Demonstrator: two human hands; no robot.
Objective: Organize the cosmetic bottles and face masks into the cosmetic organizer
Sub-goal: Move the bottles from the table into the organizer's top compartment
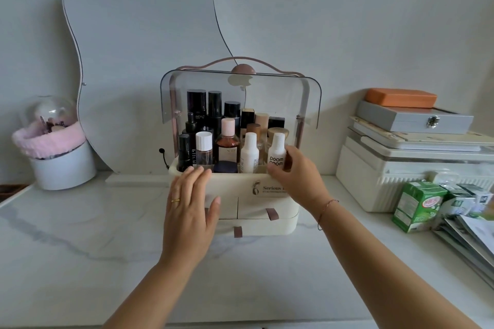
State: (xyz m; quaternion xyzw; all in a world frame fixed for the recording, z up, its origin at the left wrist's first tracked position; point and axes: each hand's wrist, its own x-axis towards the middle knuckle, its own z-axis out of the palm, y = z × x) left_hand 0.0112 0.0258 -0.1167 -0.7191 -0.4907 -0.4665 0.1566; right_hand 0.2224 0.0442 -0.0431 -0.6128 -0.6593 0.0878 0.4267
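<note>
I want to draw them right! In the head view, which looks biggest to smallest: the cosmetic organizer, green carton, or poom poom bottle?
1. cosmetic organizer
2. green carton
3. poom poom bottle, partly hidden by the right hand

A white marbled bench is carrying the cosmetic organizer at its middle. A white pot is standing far left, a wavy mirror is leaning behind, and a cream storage box, green cartons and stacked face masks are sitting right.

Bottles stand in the organizer; face masks, seemingly, lie right.
</note>
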